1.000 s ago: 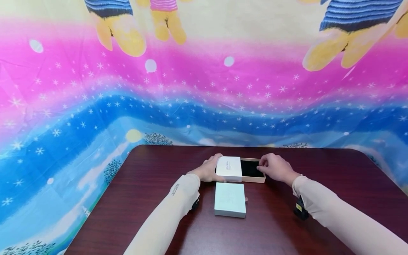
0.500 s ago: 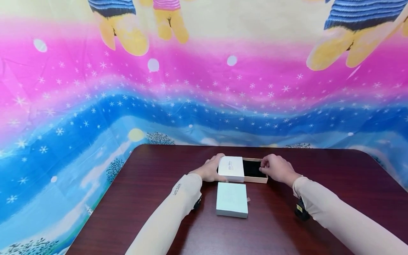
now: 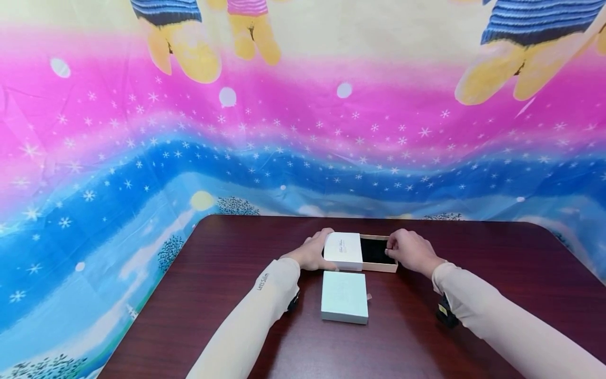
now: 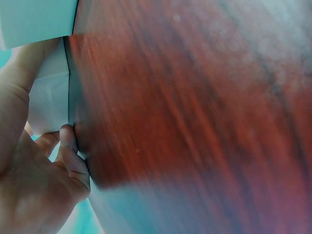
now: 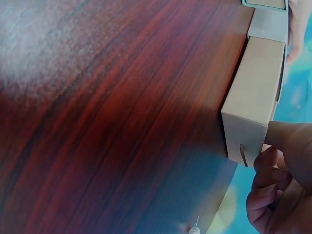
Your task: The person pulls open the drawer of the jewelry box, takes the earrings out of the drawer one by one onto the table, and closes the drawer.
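Note:
A white slide-out gift box (image 3: 343,251) lies partly drawn open near the table's far side, with printed lettering on its sleeve. Its tan inner tray (image 5: 253,80) sticks out to the right and has a black lining (image 3: 374,250). My left hand (image 3: 312,252) grips the sleeve from the left end, thumb along the near side. At the tray's right end my right hand (image 3: 413,250) pinches the rim, thumb over the edge and other fingers curled; its fingertips partly hide that corner. A small ribbon pull (image 5: 243,155) shows on the tray's end wall.
A pale mint box (image 3: 344,296) sits just in front of the white one, with a small tab (image 3: 369,297) at its right side. All stand on a dark red-brown wooden table (image 3: 227,300). A colourful printed cloth (image 3: 303,121) hangs behind.
The view has shifted slightly, so everything appears a little further right than a second ago. Both hands keep their places on the box, and the tray stays drawn out equally far.

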`<control>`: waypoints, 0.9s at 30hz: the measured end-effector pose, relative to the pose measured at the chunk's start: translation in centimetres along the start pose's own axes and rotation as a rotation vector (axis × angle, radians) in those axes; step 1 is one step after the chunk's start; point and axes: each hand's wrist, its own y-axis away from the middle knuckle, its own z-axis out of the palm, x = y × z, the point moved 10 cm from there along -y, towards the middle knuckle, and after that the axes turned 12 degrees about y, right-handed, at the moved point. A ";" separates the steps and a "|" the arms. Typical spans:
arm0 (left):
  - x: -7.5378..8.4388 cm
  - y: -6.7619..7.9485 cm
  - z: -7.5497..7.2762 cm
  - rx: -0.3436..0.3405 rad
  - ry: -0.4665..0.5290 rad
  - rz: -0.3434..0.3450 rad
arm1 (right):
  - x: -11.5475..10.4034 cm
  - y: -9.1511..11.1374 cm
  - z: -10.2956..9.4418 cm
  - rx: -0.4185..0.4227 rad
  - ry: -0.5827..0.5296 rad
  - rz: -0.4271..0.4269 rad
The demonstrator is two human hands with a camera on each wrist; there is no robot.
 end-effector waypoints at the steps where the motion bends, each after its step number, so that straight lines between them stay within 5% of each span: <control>1: 0.0 0.0 0.0 0.000 -0.002 -0.002 | 0.0 0.0 0.0 -0.001 0.002 -0.001; 27: -0.1 -0.2 0.0 0.000 -0.015 0.006 | -0.1 -0.1 0.0 0.007 0.012 -0.006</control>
